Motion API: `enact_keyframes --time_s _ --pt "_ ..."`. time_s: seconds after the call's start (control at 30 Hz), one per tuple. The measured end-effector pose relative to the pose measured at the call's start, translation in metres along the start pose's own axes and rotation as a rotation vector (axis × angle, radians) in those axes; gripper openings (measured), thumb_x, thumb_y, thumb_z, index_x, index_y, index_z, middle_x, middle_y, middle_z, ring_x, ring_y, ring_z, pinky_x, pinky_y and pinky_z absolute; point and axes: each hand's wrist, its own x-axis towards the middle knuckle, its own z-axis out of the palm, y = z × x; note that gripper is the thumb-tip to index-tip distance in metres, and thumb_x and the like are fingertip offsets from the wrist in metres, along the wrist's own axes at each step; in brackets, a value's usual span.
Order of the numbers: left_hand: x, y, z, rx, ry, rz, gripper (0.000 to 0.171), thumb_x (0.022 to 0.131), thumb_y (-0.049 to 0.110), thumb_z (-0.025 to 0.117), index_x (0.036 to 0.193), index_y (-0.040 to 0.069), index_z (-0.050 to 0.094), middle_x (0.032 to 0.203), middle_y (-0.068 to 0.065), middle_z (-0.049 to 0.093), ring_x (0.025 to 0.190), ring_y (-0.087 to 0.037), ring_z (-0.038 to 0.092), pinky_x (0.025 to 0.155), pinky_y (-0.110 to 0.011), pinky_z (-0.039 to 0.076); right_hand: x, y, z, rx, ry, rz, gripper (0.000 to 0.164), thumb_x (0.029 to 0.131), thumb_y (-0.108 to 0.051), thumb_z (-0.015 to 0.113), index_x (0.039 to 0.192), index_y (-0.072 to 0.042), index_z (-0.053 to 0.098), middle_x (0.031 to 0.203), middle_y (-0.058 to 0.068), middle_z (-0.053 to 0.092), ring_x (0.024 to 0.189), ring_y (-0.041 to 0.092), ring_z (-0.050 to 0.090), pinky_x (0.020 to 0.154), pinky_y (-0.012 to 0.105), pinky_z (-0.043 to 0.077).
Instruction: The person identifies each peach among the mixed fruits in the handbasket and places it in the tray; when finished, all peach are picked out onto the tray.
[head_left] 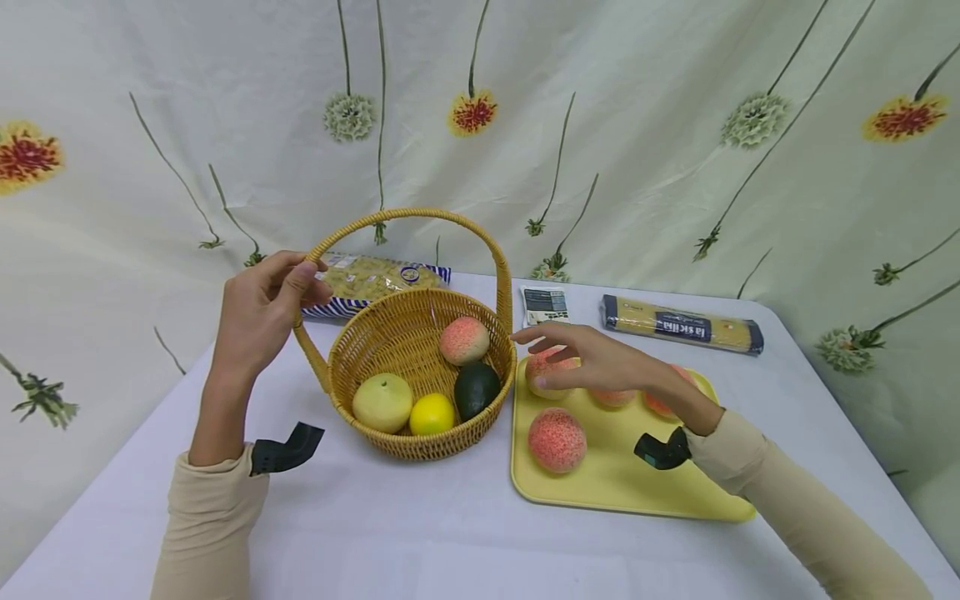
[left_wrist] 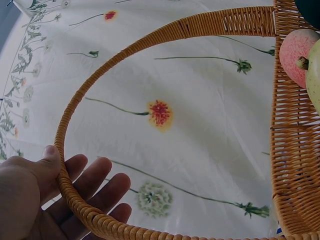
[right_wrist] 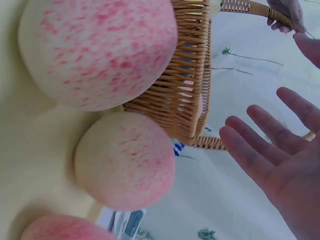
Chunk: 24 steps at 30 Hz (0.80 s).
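Note:
My left hand [head_left: 262,304] holds the tall arched handle [head_left: 408,213] of a round wicker basket [head_left: 427,448] on its left side. In the left wrist view, the thumb lies on one side of the handle and the fingers [left_wrist: 107,192] pass behind it. Inside the basket are a peach [head_left: 463,341], a dark green avocado [head_left: 476,390], a lemon [head_left: 432,414] and a pale yellow-green pear-like fruit [head_left: 383,402]. My right hand [head_left: 592,362], fingers spread and holding nothing, is over the left part of a yellow tray [head_left: 637,487], near the basket's right rim. Several peaches lie on the tray, one peach [head_left: 557,440] nearest the front.
Behind the basket lies a bag of pasta [head_left: 375,279] with blue stripes. A small white packet [head_left: 544,305] and a long pack of spaghetti [head_left: 681,324] lie behind the tray. A flower-print cloth [head_left: 637,125] hangs at the back of the white table [head_left: 360,533].

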Motion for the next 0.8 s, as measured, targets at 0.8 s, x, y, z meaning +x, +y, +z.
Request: enact_keyframes --time_s 0.8 --pt "0.001 -0.001 0.000 -0.003 -0.002 -0.008 0.031 0.098 0.033 0.052 0.109 0.007 0.066 0.079 0.004 0.069 0.074 0.000 0.063 0.062 -0.013 0.048 0.049 -0.020 0.006 -0.123 0.024 0.002 0.058 0.092 -0.025 0.063 0.144 -0.014 0.041 0.148 0.005 0.041 0.133 0.029 0.042 0.105 0.053 0.035"
